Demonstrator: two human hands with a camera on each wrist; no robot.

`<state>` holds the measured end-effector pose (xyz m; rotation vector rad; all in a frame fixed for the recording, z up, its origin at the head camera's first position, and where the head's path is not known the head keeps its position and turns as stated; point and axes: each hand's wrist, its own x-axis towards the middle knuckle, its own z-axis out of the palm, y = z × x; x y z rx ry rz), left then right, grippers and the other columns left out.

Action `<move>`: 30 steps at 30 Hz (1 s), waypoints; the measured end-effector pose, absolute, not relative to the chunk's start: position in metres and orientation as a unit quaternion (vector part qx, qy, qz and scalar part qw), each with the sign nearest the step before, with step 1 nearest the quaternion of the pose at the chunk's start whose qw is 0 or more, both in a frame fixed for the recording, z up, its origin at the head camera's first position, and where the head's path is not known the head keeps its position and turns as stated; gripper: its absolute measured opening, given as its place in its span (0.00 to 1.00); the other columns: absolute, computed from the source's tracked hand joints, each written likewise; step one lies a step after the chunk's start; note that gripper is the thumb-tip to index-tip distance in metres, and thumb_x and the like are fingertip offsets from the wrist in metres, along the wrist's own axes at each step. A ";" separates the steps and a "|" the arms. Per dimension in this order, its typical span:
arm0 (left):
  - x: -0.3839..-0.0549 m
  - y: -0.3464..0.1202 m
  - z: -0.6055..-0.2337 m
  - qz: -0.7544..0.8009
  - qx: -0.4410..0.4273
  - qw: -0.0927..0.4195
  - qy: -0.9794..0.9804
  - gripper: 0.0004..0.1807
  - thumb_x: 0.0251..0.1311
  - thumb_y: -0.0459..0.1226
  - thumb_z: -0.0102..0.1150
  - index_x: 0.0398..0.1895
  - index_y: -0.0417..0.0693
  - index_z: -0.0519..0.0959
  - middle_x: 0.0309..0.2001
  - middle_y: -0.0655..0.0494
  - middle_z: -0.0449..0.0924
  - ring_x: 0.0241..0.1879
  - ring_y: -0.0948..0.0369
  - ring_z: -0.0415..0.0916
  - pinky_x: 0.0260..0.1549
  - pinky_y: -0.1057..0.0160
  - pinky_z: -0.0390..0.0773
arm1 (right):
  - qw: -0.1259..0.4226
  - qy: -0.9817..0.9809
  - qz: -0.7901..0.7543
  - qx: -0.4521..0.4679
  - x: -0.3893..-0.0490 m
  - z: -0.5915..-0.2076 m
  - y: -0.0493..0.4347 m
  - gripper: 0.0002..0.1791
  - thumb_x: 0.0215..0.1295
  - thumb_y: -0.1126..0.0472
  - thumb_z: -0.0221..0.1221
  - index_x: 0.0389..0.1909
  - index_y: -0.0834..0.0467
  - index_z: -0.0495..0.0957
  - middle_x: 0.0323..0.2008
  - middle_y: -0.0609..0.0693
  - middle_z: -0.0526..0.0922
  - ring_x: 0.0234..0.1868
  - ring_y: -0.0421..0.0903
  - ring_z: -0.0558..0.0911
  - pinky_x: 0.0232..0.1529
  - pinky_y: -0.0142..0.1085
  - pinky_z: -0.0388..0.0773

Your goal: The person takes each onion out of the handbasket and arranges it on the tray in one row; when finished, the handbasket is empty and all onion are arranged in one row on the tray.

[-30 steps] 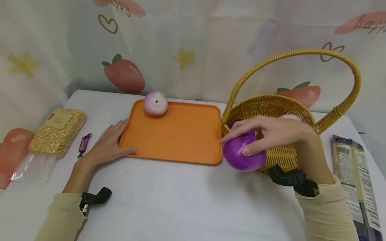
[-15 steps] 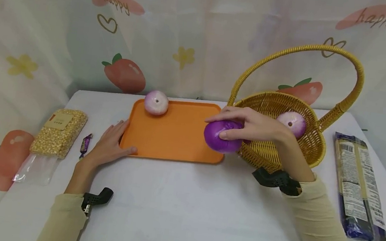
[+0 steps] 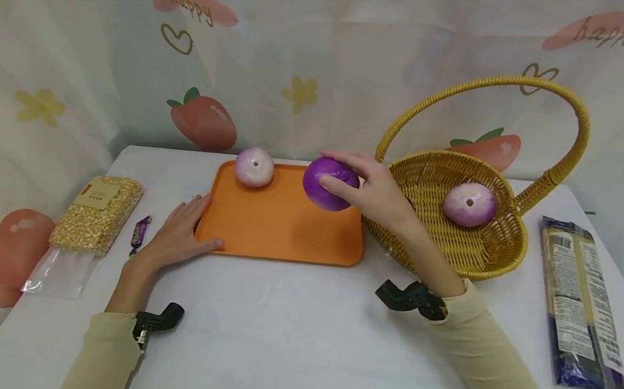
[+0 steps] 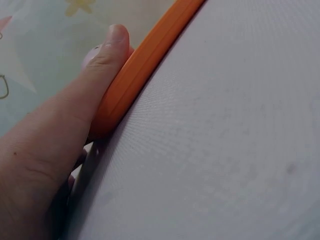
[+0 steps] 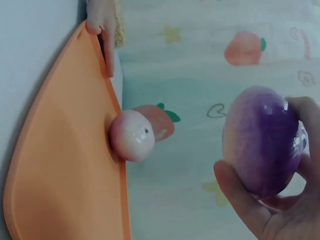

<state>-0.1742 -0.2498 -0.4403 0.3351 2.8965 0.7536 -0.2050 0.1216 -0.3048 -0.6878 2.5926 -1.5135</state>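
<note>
Above the right half of an orange tray, my right hand grips a shiny purple onion between thumb and fingers. In the right wrist view this onion shows a paler side. A paler pink-white onion sits at the tray's back left corner. My left hand rests at the tray's left end, its fingers stretched along the side and its thumb on the front rim. The left wrist view shows that thumb lying against the orange edge.
A yellow wicker basket with a tall handle stands right of the tray, holding another pale purple onion. A bag of yellow grains and a small purple-wrapped candy lie at left. A long dark-blue package lies far right.
My right hand has carried the purple onion left from the basket's edge to above the tray. The basket's inside shows more now. My left hand has stayed at the tray.
</note>
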 end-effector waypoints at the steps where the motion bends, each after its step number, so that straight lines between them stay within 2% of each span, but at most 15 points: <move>1: -0.174 -0.250 -0.440 0.248 0.111 0.064 0.960 0.60 0.52 0.63 0.61 0.78 0.47 0.42 0.78 0.44 0.45 0.78 0.46 0.39 0.76 0.44 0.37 | 0.024 0.847 -0.484 -0.220 -0.205 -0.306 0.117 0.26 0.62 0.48 0.64 0.62 0.45 0.75 0.58 0.53 0.75 0.59 0.50 0.74 0.57 0.50 0.79; 7: -0.174 -0.251 -0.441 0.238 0.113 0.055 0.963 0.60 0.52 0.64 0.61 0.78 0.46 0.42 0.78 0.44 0.46 0.78 0.46 0.40 0.76 0.44 0.38 | -0.002 0.849 -0.497 -0.179 -0.210 -0.319 0.095 0.30 0.59 0.46 0.65 0.62 0.50 0.73 0.59 0.54 0.75 0.57 0.51 0.76 0.57 0.48 0.79; 11: -0.174 -0.249 -0.442 0.240 0.115 0.055 0.962 0.59 0.52 0.64 0.61 0.78 0.46 0.43 0.78 0.44 0.46 0.78 0.46 0.40 0.76 0.45 0.38 | -0.014 0.837 -0.528 -0.140 -0.217 -0.326 0.087 0.30 0.58 0.48 0.66 0.59 0.55 0.70 0.58 0.56 0.75 0.54 0.52 0.77 0.55 0.47 0.79; 19: -0.175 -0.249 -0.443 0.238 0.106 0.059 0.964 0.60 0.52 0.65 0.61 0.78 0.47 0.42 0.78 0.46 0.45 0.78 0.48 0.40 0.76 0.44 0.37 | -0.049 0.796 -0.597 -0.094 -0.235 -0.334 0.071 0.30 0.58 0.47 0.66 0.58 0.53 0.70 0.58 0.55 0.73 0.53 0.51 0.77 0.52 0.46 0.81; 25: -0.174 -0.249 -0.443 0.244 0.119 0.050 0.961 0.60 0.51 0.63 0.63 0.78 0.45 0.44 0.78 0.45 0.47 0.78 0.47 0.41 0.76 0.45 0.38 | -0.091 0.763 -0.637 -0.070 -0.248 -0.343 0.065 0.28 0.58 0.51 0.67 0.58 0.55 0.74 0.57 0.55 0.75 0.58 0.52 0.77 0.58 0.48 0.78; 30: -0.174 -0.250 -0.443 0.246 0.125 0.043 0.960 0.59 0.52 0.62 0.63 0.78 0.45 0.44 0.78 0.44 0.47 0.78 0.46 0.42 0.76 0.43 0.39 | -0.091 0.750 -0.654 -0.047 -0.259 -0.357 0.063 0.29 0.58 0.53 0.67 0.61 0.56 0.74 0.62 0.54 0.74 0.63 0.52 0.74 0.64 0.48 0.73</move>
